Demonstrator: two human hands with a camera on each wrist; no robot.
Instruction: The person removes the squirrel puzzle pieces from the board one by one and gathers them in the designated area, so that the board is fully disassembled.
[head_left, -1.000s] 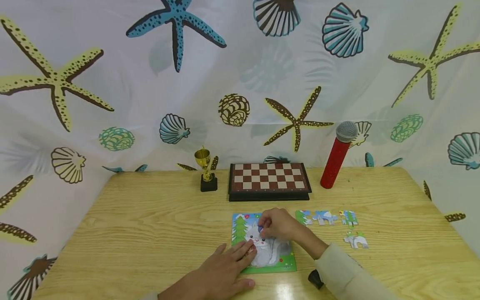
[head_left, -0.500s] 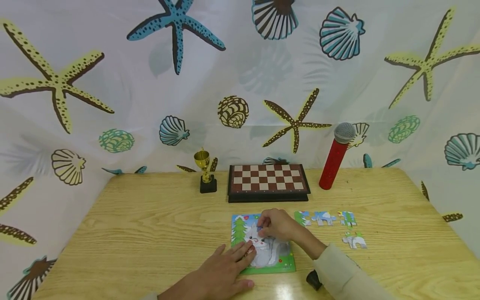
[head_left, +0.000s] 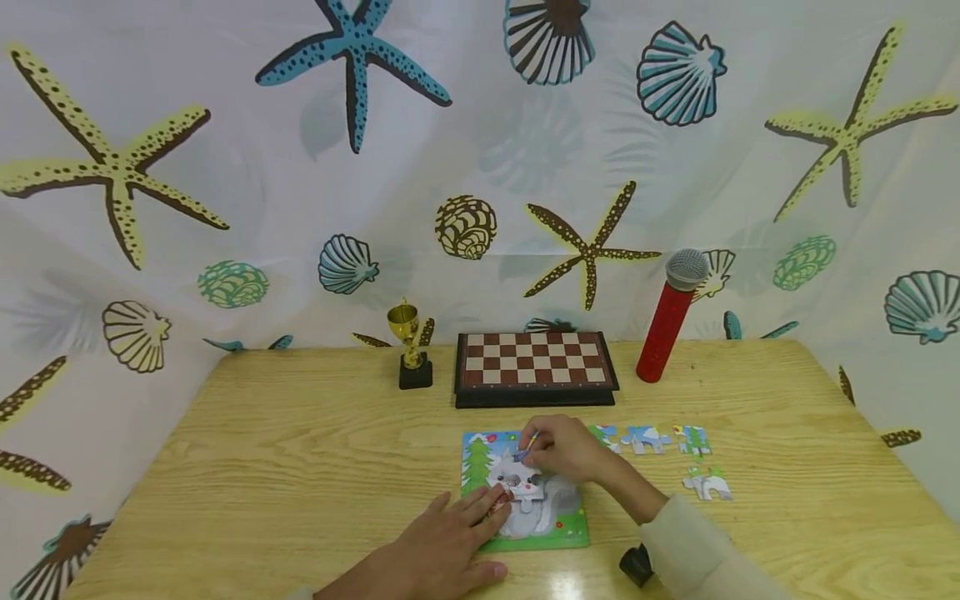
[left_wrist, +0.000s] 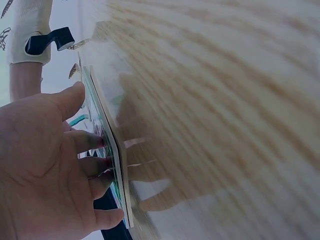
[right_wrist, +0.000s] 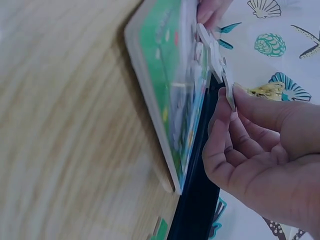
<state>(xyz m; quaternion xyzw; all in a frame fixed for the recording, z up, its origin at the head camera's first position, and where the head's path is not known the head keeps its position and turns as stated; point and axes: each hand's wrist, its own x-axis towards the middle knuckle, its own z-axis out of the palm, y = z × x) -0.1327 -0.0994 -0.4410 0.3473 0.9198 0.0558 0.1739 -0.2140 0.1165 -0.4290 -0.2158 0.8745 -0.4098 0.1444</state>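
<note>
A squirrel jigsaw puzzle in a flat tray lies on the table between the two hands. My right hand pinches a puzzle piece by its edge, between thumb and index finger. The right wrist view shows that piece tilted up from the tray, with other pieces raised beside it. The raised part covers some of the squirrel's face in the head view. My left hand lies with fingers extended, fingertips resting on the puzzle's lower left; its palm shows in the left wrist view.
Several loose puzzle pieces lie right of the tray. Behind it stands a checkered chessboard box, between a small gold trophy and a red microphone. A shell-patterned cloth hangs behind the table.
My right hand has shifted slightly right and turned, lifting the pinched piece, and pieces over the squirrel's face now stand raised. The left hand stays in place.
</note>
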